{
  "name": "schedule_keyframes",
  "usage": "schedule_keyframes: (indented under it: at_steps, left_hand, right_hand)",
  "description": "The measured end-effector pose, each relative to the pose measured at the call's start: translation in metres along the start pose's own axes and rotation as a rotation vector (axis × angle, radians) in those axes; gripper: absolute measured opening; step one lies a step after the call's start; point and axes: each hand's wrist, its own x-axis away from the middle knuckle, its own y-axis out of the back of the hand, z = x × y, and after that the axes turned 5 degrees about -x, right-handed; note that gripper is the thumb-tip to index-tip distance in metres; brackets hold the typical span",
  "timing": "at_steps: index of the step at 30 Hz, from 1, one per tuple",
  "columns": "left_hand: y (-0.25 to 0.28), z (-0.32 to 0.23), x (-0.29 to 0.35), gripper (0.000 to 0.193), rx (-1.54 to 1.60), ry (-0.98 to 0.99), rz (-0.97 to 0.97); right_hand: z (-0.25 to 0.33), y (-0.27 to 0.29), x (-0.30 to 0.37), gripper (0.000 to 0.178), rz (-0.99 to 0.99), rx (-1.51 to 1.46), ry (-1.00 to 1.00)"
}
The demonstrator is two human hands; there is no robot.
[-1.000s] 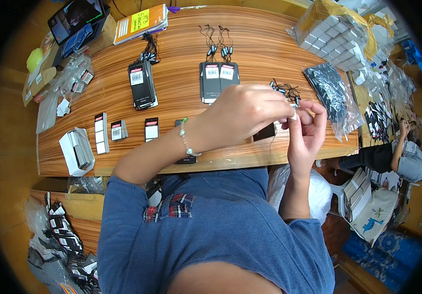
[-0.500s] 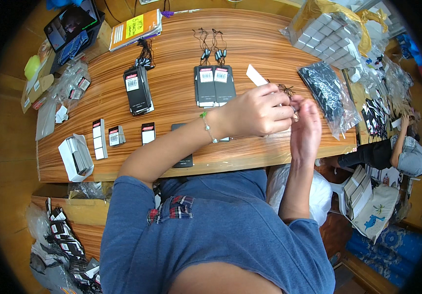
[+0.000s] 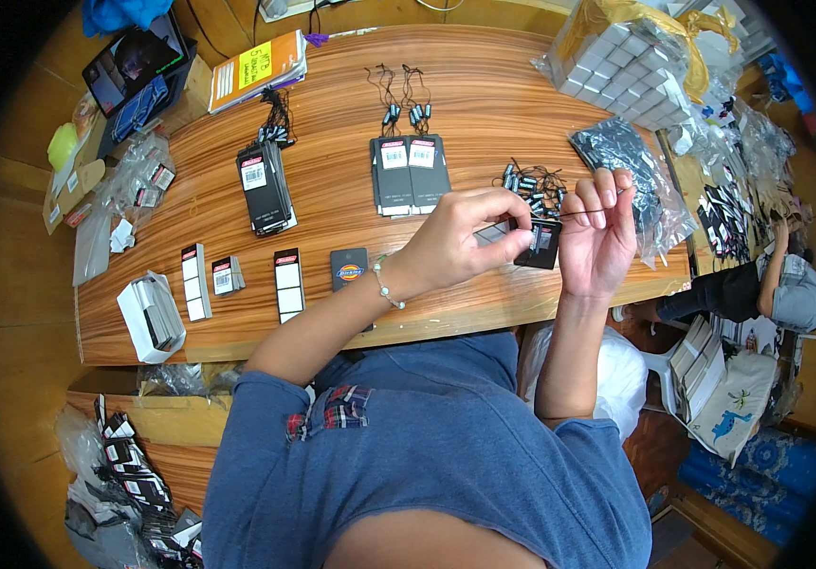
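Note:
My left hand (image 3: 476,239), with a beaded bracelet at the wrist, pinches a small black hang tag (image 3: 540,248) at its edge. From the tag a thin black string (image 3: 590,212) runs up to my right hand (image 3: 599,237), whose fingertips are closed on it. The string is stretched between the two hands. Behind them lies a tangle of black strings with shiny toggles (image 3: 527,182). Left of my left hand are a dark card with a round emblem (image 3: 349,269) and a strip of white labels (image 3: 288,289). Two stacks of dark tags (image 3: 411,180) lie beyond.
A third tag stack (image 3: 265,188) lies left, near a white box of cards (image 3: 154,321) and small label stacks (image 3: 195,284). A clear bag of black items (image 3: 621,171) and packed white boxes (image 3: 616,62) stand right. Farther right, a person (image 3: 797,284) works.
My hands have drawn apart, with the string now stretched between them. The black tag and string pile have come into sight, and the white strip above my left hand no longer shows.

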Motion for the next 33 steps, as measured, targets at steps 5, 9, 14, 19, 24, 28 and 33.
schedule_keyframes:
  at_steps: [5, 9, 14, 19, 24, 28, 33]
  left_hand:
    - [-0.004, 0.003, 0.003, 0.021, -0.083, 0.086, -0.036]
    - [0.000, 0.003, 0.000, 0.016, -0.162, -0.013, -0.164]
    - [0.017, -0.013, -0.005, 0.014, -0.018, 0.167, -0.142]
    - [0.021, -0.022, -0.006, 0.014, 0.301, 0.386, -0.082]
    - [0.025, -0.020, -0.007, 0.009, 0.430, 0.425, -0.043]
    - [0.022, -0.009, -0.005, 0.009, 0.373, 0.369, -0.093]
    - [0.020, -0.001, -0.006, 0.009, 0.372, 0.339, -0.135]
  right_hand:
    - [-0.005, -0.001, 0.003, 0.010, -0.021, 0.015, 0.010]
    - [0.001, -0.004, 0.005, 0.007, -0.012, 0.108, 0.046]
    - [0.004, -0.016, 0.017, 0.010, -0.115, 0.819, 0.056]
    - [-0.006, -0.026, 0.023, 0.014, -0.078, 1.146, 0.006]
    - [-0.012, -0.026, 0.023, 0.014, -0.057, 1.239, -0.033]
    - [-0.007, -0.022, 0.024, 0.015, -0.062, 1.095, -0.003]
    - [-0.005, -0.025, 0.022, 0.017, -0.078, 1.032, 0.059]
